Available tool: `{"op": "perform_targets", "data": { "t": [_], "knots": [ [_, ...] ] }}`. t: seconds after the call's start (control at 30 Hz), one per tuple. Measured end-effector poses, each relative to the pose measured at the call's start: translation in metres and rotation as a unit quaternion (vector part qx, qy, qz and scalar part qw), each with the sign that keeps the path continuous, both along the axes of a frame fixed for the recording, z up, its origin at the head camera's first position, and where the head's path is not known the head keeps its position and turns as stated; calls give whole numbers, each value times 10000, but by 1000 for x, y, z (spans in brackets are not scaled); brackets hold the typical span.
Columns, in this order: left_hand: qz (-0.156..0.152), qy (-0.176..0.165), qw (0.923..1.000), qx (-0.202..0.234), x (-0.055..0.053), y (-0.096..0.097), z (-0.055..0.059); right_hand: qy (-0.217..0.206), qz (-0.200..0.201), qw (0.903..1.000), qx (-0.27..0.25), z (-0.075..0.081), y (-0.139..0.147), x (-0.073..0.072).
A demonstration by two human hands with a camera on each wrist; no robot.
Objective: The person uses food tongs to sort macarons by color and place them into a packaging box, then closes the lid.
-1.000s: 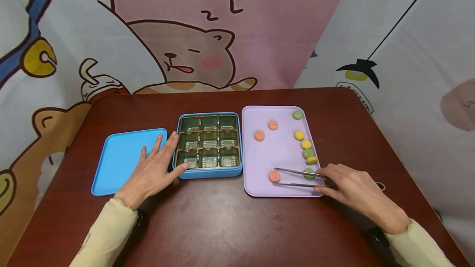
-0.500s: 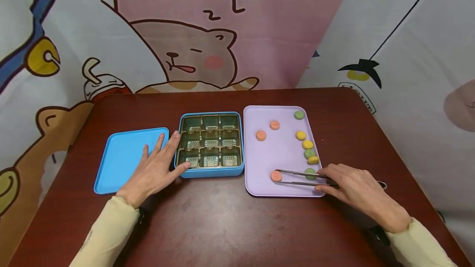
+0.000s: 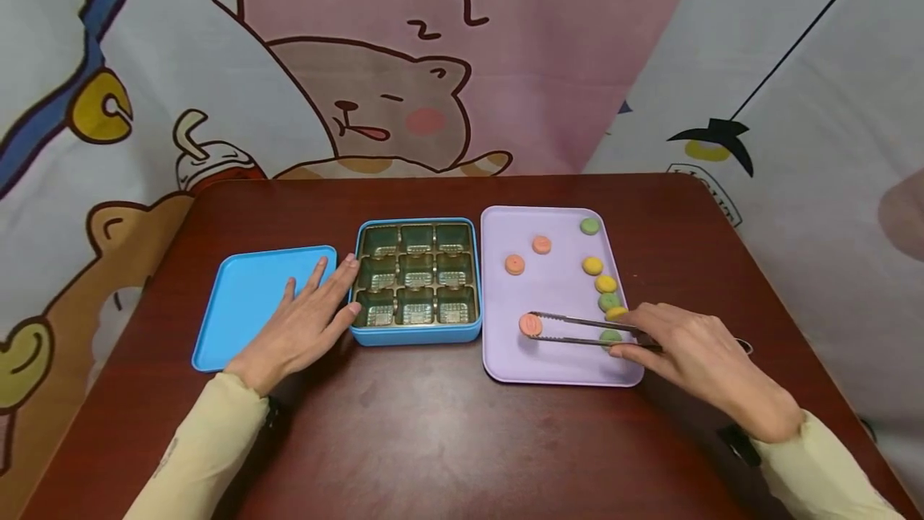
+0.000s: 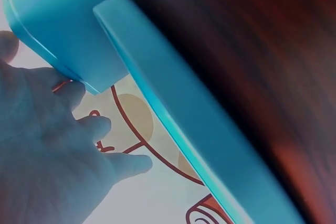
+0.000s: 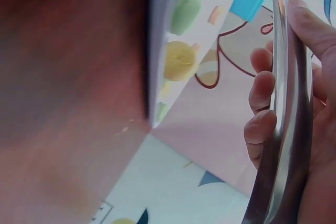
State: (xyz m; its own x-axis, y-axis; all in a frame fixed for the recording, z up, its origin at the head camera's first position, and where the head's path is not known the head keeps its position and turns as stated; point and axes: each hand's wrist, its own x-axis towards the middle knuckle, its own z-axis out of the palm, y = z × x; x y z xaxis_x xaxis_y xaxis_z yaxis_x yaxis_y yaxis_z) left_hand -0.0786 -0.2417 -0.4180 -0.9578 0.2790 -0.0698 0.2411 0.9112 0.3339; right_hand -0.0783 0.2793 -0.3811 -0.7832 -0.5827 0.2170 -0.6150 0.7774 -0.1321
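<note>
In the head view my right hand (image 3: 689,351) grips metal tongs (image 3: 577,341), fingers on one side and thumb on the other. Their tips pinch a pink-orange macaron (image 3: 530,325) over the front part of a lilac tray (image 3: 556,366). The right wrist view shows the tongs (image 5: 283,129) up close, with fingertips (image 5: 261,127) curled against them. My left hand (image 3: 296,335) has its fingers spread and touches the left side of a blue box (image 3: 415,335). A gold insert with several vacant compartments (image 3: 416,270) fills that box.
A blue lid (image 3: 249,287) lies left of the box, partly behind my left hand. On the tray are two more pink-orange macarons (image 3: 515,265) and a right-hand column of yellow (image 3: 593,266) and green ones (image 3: 589,225). A patterned cloth hangs behind the table.
The tongs have closed in on the pink-orange macaron and lifted it up a little from its earlier spot. My left hand stays by the box. The whole view has shifted slightly.
</note>
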Motion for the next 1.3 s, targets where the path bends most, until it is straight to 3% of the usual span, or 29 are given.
{"op": "perform_targets", "data": {
  "t": [0.47, 0.83, 1.3],
  "knots": [
    [-93, 12, 9999, -38, 1, -1, -1, 374, 781, 9956, -352, 16, -43, -23],
    [5, 162, 9998, 139, -6, -1, -2, 248, 1051, 9934, -390, 21, -89, -33],
    [-94, 195, 9998, 16, -10, -1, -2, 206, 1318, 9907, -279, 24, -139, -47]
  ]
}}
